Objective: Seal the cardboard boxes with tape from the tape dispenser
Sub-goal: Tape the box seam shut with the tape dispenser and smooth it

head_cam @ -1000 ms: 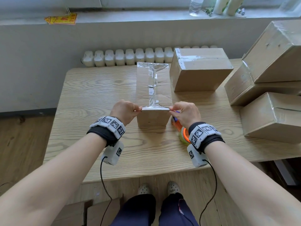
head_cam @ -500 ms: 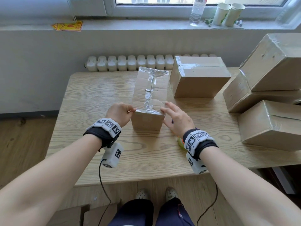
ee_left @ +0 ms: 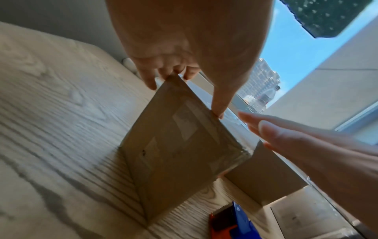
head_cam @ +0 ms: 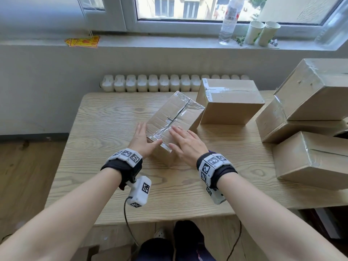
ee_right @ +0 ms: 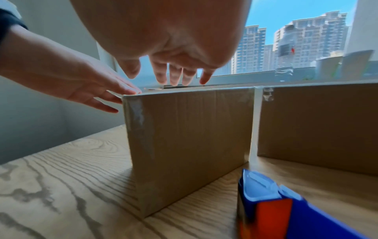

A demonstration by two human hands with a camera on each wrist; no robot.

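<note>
Wooden table [head_cam: 105, 140] fills frame centre; white ribbed radiator [head_cam: 150, 85] runs just behind its far edge. On the sill [head_cam: 169, 44], upper frame: clear bottle [head_cam: 228, 19] and two paper cups [head_cam: 262, 33] at upper right, yellow-red packet [head_cam: 82, 42] at upper left. Window [head_cam: 188, 8] shows buildings outside; wood floor [head_cam: 24, 176] at left.

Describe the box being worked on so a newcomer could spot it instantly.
On the wooden table under the window, find the box nearest the person, between the left hand and right hand. Unlike the other cardboard boxes around it, it sits skewed, with shiny tape over its near edge.
</note>
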